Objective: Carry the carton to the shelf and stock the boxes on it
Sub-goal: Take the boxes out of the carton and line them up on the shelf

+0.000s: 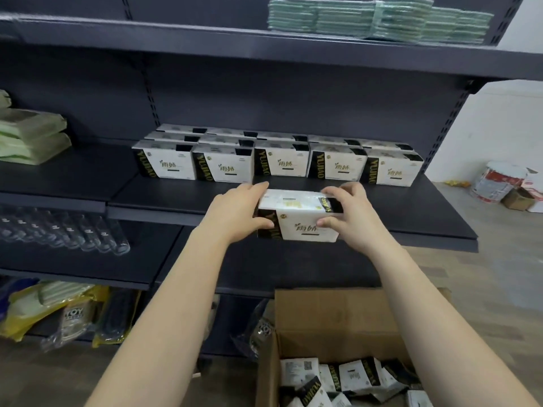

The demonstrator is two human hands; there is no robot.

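1. Right down at the bottom edge, the open cardboard carton (332,315) is sitting on the floor (499,274) at the foot of the shelving. More white-and-black boxes (352,374) are lying jumbled inside it.
2. Two bare forearms are reaching up and forward over the carton, so both hands are in play!
3. The left hand (235,214) is gripping the left end of the held box (299,221). Its fingers are lying over the top and its thumb is curling onto the black band on the front.
4. The right hand (346,212) is pinching the right end, with fingers wrapping over the black patch on top and the thumb pressing on the white front face.
5. The held box is hanging upright and level at the front lip of the middle shelf (176,198), its printed face turned toward the camera. Whether it is touching that lip, I cannot tell.
6. Behind it, well clear, the stocked row (279,163) is standing five boxes across along the back of the same shelf, with further rows showing behind.
7. Off to the left, green packs (32,136) are piling up on the neighbouring shelf, and clear bottles (67,230) are lying side by side one level down.
8. Up top, a pale green stack (382,19) is sitting on the upper shelf.
9. Far right, a paint bucket (496,180) is standing on the floor by the white wall.
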